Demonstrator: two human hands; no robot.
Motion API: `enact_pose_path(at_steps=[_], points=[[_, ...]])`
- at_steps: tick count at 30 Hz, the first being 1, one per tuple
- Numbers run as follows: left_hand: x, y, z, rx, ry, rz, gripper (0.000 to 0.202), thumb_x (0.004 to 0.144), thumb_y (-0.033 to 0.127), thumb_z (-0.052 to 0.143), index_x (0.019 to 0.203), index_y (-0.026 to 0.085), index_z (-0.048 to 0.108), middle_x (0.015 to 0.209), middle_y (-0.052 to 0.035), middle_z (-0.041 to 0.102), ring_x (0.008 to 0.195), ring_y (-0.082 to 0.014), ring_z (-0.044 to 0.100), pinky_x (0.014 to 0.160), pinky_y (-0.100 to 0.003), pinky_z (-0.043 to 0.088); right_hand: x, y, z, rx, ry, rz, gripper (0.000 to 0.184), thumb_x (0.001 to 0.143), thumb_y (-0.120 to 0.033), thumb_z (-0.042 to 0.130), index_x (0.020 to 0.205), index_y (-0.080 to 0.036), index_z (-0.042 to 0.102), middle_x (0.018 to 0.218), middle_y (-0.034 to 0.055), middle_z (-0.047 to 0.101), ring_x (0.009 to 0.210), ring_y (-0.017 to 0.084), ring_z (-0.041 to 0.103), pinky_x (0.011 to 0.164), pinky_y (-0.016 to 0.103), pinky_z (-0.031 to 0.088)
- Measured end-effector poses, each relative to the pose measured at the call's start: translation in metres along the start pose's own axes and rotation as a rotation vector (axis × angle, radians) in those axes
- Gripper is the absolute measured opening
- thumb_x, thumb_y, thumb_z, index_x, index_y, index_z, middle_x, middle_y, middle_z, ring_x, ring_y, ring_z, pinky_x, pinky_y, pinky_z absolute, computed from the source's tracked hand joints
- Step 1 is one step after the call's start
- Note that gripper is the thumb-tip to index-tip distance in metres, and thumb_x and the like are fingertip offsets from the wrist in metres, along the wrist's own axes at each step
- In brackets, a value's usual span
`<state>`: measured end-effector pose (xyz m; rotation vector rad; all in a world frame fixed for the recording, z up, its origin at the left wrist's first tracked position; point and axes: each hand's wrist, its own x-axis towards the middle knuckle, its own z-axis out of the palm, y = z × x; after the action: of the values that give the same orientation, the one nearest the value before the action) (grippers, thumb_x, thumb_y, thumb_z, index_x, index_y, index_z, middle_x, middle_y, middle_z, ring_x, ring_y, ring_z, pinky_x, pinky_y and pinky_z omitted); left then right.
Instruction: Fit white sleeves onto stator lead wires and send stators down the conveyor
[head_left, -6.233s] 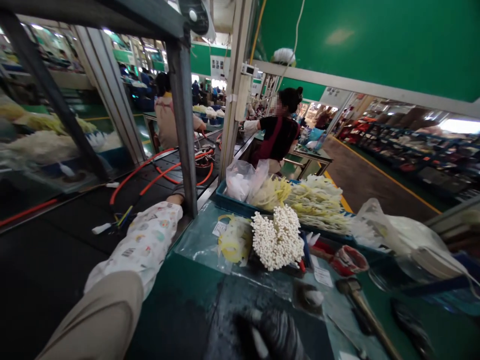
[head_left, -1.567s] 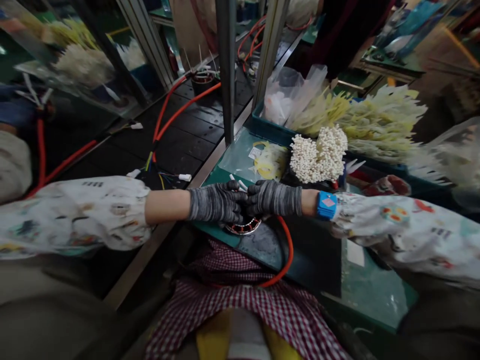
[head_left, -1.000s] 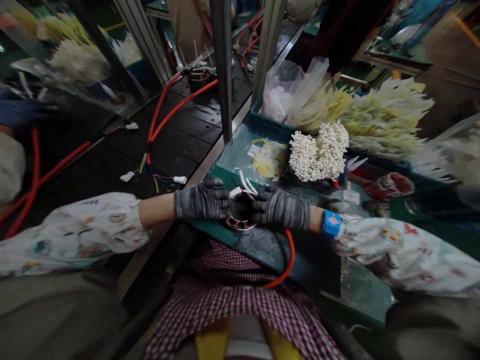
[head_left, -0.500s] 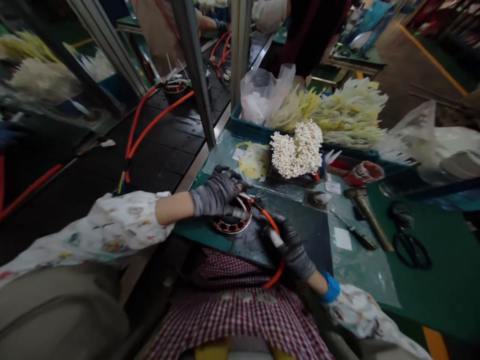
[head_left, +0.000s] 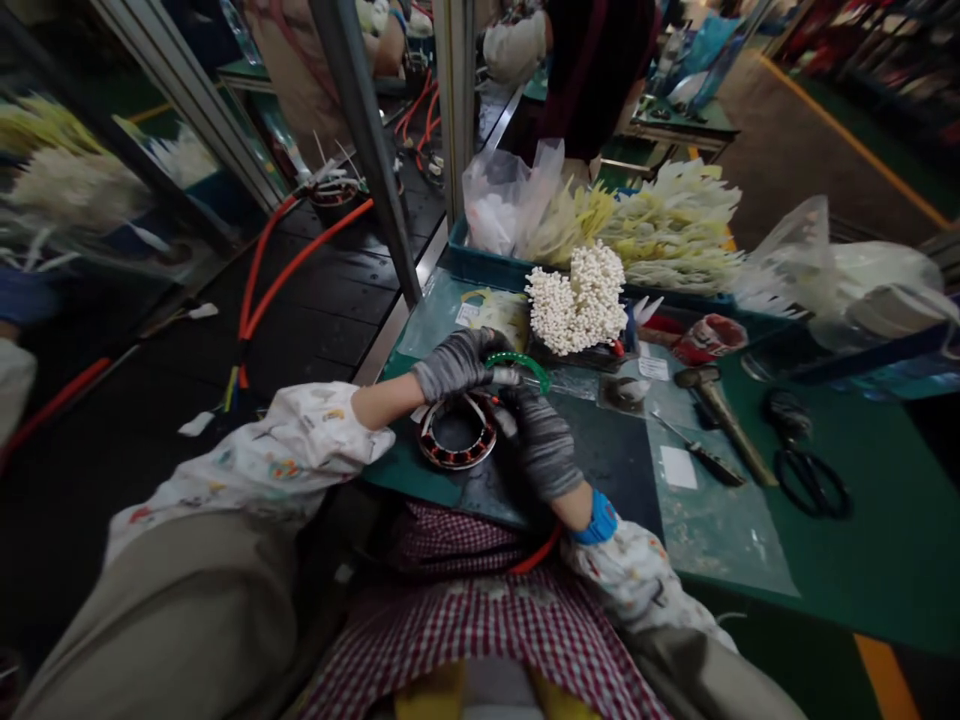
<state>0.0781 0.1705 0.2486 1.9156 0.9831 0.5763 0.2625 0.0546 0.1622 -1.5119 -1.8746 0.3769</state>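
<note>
My left hand (head_left: 457, 366), in a grey knit glove, is closed with its fingertips at one end of a thin green curved strip (head_left: 525, 362). The strip arches over toward my right hand (head_left: 541, 440), which is gloved too, its fingers curled over the orange cable where it meets the ring. Below my left hand a wire-wound stator ring (head_left: 456, 462) lies flat on the table, copper windings around its open middle. The orange cable (head_left: 538, 553) comes out beneath my right wrist and hangs over the table edge; its upper part is mostly hidden by the hand.
A bundle of white-tipped pieces (head_left: 577, 305) stands behind my hands, before a bin of yellowish sleeves (head_left: 675, 235). To the right lie a hammer (head_left: 727, 425), a screwdriver (head_left: 701, 450) and scissors (head_left: 810, 480). On the left, a dark conveyor (head_left: 315, 300) carries another cabled stator; people work beyond.
My left hand has lifted off the stator and moved right, and the green strip now shows in its fingers. My right hand has moved up and left to the cable's upper end.
</note>
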Motion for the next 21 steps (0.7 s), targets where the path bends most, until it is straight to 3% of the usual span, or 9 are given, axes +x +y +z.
enact_pose_path(at_steps=[2, 5, 7, 9, 11, 14, 16, 19, 21], points=[[-0.018, -0.003, -0.001, 0.030, 0.059, 0.034, 0.040, 0.092, 0.057, 0.080, 0.095, 0.018, 0.073, 0.092, -0.0039, 0.078, 0.088, -0.0234, 0.072, 0.081, -0.036, 0.060, 0.001, 0.002, 0.006, 0.007, 0.008, 0.000, 0.028, 0.110, -0.039, 0.066, 0.129, -0.024, 0.080, 0.125, 0.0151, 0.084, 0.101, 0.031, 0.081, 0.087, 0.040, 0.068], [-0.040, -0.010, 0.002, 0.049, 0.061, 0.121, 0.035, 0.102, 0.053, 0.072, 0.095, 0.018, 0.074, 0.095, -0.0056, 0.081, 0.089, -0.0239, 0.076, 0.082, -0.036, 0.063, 0.001, 0.008, 0.011, 0.107, 0.029, 0.036, 0.023, 0.112, -0.039, 0.064, 0.120, -0.024, 0.080, 0.109, 0.0116, 0.084, 0.087, 0.026, 0.080, 0.077, 0.034, 0.066], [-0.046, -0.012, 0.008, 0.133, -0.020, 0.202, 0.029, 0.101, 0.047, 0.077, 0.094, 0.019, 0.077, 0.094, -0.0070, 0.084, 0.091, -0.0256, 0.079, 0.095, -0.041, 0.065, 0.000, 0.014, 0.014, 0.178, 0.037, 0.019, 0.022, 0.112, -0.040, 0.062, 0.116, -0.027, 0.080, 0.102, 0.0075, 0.084, 0.086, 0.025, 0.080, 0.078, 0.034, 0.067], [-0.044, -0.010, 0.015, 0.299, -0.137, 0.304, 0.024, 0.098, 0.042, 0.085, 0.090, 0.020, 0.079, 0.086, -0.0060, 0.083, 0.090, -0.0275, 0.080, 0.113, -0.049, 0.059, -0.002, 0.020, 0.011, 0.214, 0.035, -0.034, 0.021, 0.110, -0.042, 0.063, 0.114, -0.029, 0.080, 0.106, 0.0064, 0.083, 0.093, 0.026, 0.080, 0.085, 0.037, 0.069], [-0.036, -0.005, 0.019, 0.437, -0.262, 0.401, 0.022, 0.096, 0.041, 0.090, 0.093, 0.021, 0.081, 0.083, -0.0042, 0.083, 0.090, -0.0278, 0.081, 0.121, -0.052, 0.053, -0.008, 0.025, -0.001, 0.249, 0.055, -0.076, 0.026, 0.112, -0.043, 0.059, 0.115, -0.029, 0.079, 0.113, 0.0082, 0.083, 0.102, 0.028, 0.080, 0.094, 0.043, 0.070], [-0.018, 0.007, 0.021, 0.484, -0.422, 0.442, 0.021, 0.096, 0.041, 0.092, 0.100, 0.022, 0.084, 0.090, -0.0031, 0.085, 0.090, -0.0251, 0.080, 0.104, -0.039, 0.058, -0.022, 0.026, -0.037, 0.330, 0.243, -0.061, 0.033, 0.118, -0.042, 0.047, 0.129, -0.029, 0.076, 0.118, 0.0096, 0.082, 0.106, 0.028, 0.080, 0.095, 0.047, 0.071], [-0.005, 0.015, 0.020, 0.478, -0.525, 0.410, 0.018, 0.094, 0.036, 0.094, 0.098, 0.022, 0.084, 0.088, -0.0022, 0.085, 0.084, -0.0229, 0.079, 0.083, -0.031, 0.056, -0.032, 0.020, -0.062, 0.341, 0.278, -0.158, 0.032, 0.118, -0.048, 0.054, 0.138, -0.033, 0.074, 0.121, 0.0085, 0.081, 0.105, 0.028, 0.080, 0.091, 0.045, 0.072], [0.011, 0.024, 0.017, 0.431, -0.630, 0.359, 0.015, 0.085, 0.023, 0.098, 0.090, 0.022, 0.084, 0.078, 0.0017, 0.081, 0.071, -0.0186, 0.073, 0.066, -0.027, 0.048, -0.042, 0.003, -0.084, 0.218, -0.034, -0.411, 0.033, 0.110, -0.049, 0.074, 0.141, -0.038, 0.077, 0.129, 0.0069, 0.083, 0.111, 0.029, 0.082, 0.096, 0.044, 0.072], [0.015, 0.027, 0.014, 0.397, -0.660, 0.335, 0.016, 0.083, 0.020, 0.097, 0.084, 0.022, 0.082, 0.071, 0.0037, 0.077, 0.064, -0.0163, 0.068, 0.063, -0.027, 0.046, -0.046, -0.006, -0.085, 0.169, -0.132, -0.357, 0.031, 0.111, -0.035, 0.072, 0.141, -0.041, 0.078, 0.126, 0.0050, 0.086, 0.111, 0.028, 0.083, 0.097, 0.043, 0.073]])
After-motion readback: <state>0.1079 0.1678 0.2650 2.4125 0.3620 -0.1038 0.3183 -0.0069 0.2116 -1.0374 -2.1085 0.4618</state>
